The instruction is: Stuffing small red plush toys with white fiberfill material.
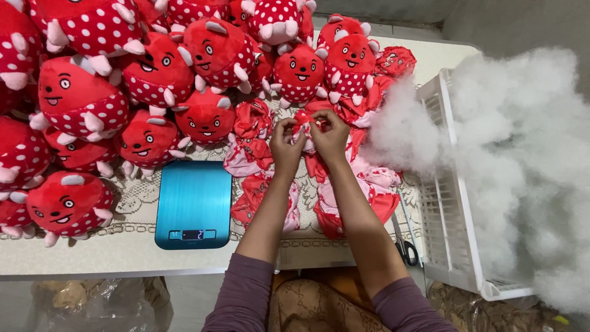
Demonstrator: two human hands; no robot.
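Above the table, both hands' grip pinches an unstuffed red toy skin.

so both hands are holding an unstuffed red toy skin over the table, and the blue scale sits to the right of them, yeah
Not quite: the blue scale lies to the left of the hands, not the right, as the head view shows. The rest holds: the left hand and the right hand both grip an unstuffed red toy skin above the table.
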